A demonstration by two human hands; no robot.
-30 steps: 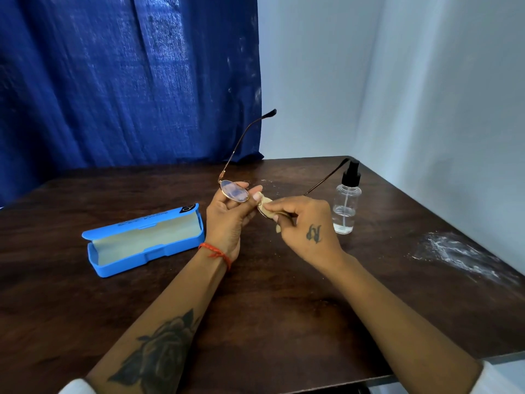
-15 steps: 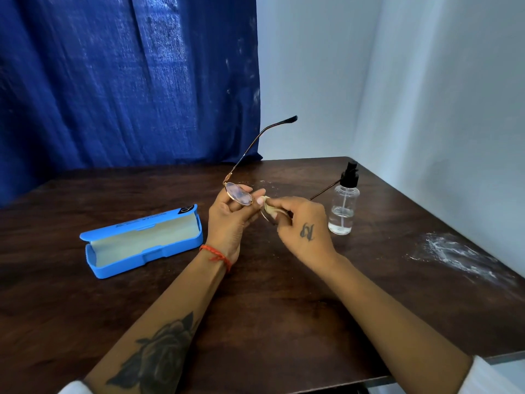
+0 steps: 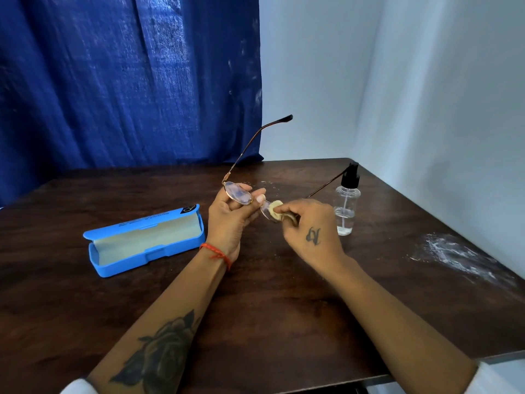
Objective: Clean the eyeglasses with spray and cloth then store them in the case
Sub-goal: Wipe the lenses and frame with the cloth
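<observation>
Gold-rimmed eyeglasses (image 3: pixel 238 193) — temples open, pointing away, up-right

Thin gold-rimmed eyeglasses (image 3: pixel 238 193), arms unfolded, are held above the table just right of the open blue case (image 3: pixel 145 240), a cream cloth (image 3: pixel 275 209) pressed on one lens, the clear spray bottle (image 3: pixel 346 206) upright farther right.

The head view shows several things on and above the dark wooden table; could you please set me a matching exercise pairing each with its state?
Things:
1. blue hard eyeglass case
2. clear plastic spray bottle with black pump
3. thin metal-framed eyeglasses
4. small cream cloth

States:
A. pressed on a lens
B. standing upright
C. held above the table
D. lying open

Pairs: 1-D, 2-B, 3-C, 4-A
</observation>
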